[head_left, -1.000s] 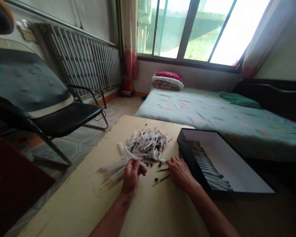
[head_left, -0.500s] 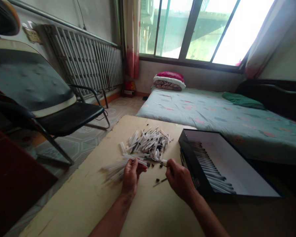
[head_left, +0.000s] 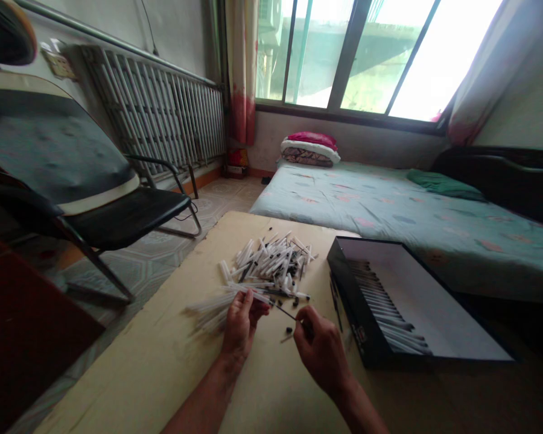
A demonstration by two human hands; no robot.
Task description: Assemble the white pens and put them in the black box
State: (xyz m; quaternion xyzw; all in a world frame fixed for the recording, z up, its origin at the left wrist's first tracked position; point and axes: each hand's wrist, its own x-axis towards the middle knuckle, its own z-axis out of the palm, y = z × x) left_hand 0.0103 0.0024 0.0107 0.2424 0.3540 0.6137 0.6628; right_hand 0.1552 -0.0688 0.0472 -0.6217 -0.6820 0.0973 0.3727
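Note:
My left hand [head_left: 241,328] is closed on a whitish pen barrel [head_left: 261,298], which points to the right. In my right hand [head_left: 323,349], the fingers pinch a thin dark pen refill [head_left: 286,312]. The refill's far end meets the barrel's open end; whether it is inside cannot be made out. Just beyond both hands lies a pile of white pen barrels [head_left: 271,259] mixed with black parts. More white tubes [head_left: 208,310] lie by my left hand, blurred. A small black cap [head_left: 289,330] sits on the table between the hands.
A black box [head_left: 350,295] with a white inside stands at the table's right, holding a row of pens [head_left: 384,307]. The pale table [head_left: 163,361] meets a bed [head_left: 366,199]. A black folding chair [head_left: 127,211] stands at the left.
My right hand has moved left and slightly down, bringing the dark refill to the barrel's end. My left hand has stayed in place with the barrel.

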